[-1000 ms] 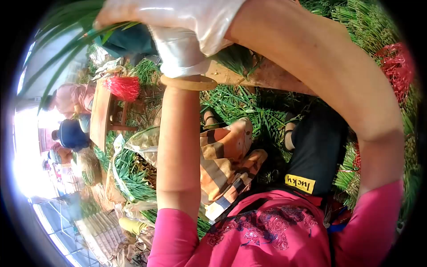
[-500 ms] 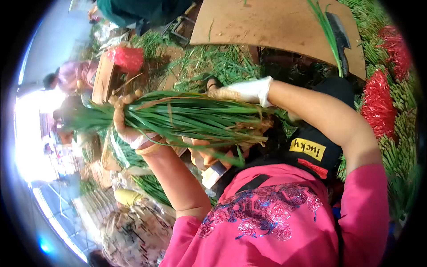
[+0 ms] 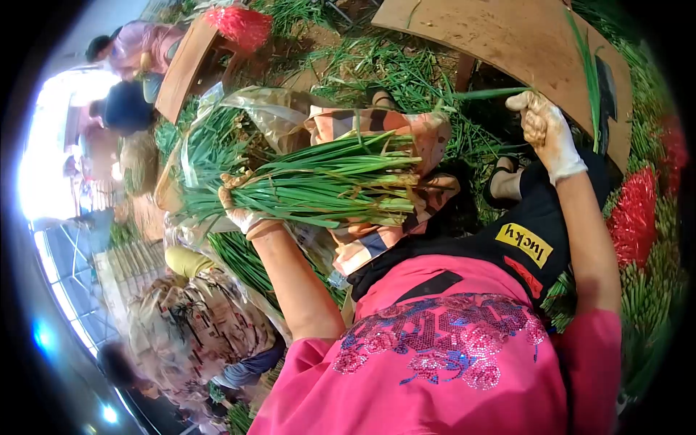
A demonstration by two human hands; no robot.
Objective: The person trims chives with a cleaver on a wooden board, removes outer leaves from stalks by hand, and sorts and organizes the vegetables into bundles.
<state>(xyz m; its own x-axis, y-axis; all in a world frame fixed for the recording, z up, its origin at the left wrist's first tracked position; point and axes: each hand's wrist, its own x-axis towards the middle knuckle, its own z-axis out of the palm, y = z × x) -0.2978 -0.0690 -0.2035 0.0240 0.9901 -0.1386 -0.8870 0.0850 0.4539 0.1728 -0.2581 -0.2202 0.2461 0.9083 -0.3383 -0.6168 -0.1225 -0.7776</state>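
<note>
In the head view, my gloved left hand [image 3: 243,204] is wrapped around the leafy end of a bunch of chives [image 3: 333,181]. Their long green leaves lie sideways, with pale, brownish cut ends toward the right, above a patterned cloth [image 3: 428,138] over my lap. Off to the right, apart from the bunch, my gloved right hand [image 3: 542,130] is closed on a loose green leaf [image 3: 486,94], which sticks out leftward from its fingers.
A brown board [image 3: 464,29] at the top carries green stalks and a dark blade [image 3: 605,109]. Red plastic ties [image 3: 634,217] lie on stacked bundles at right. Cut leaves [image 3: 391,61] litter the ground. A co-worker in a patterned top [image 3: 196,326] bends at lower left; others sit farther back.
My right hand has left the bunch and moved right, now with a loose leaf in it. My left hand keeps the bunch, which is now lower and closer to the cloth.
</note>
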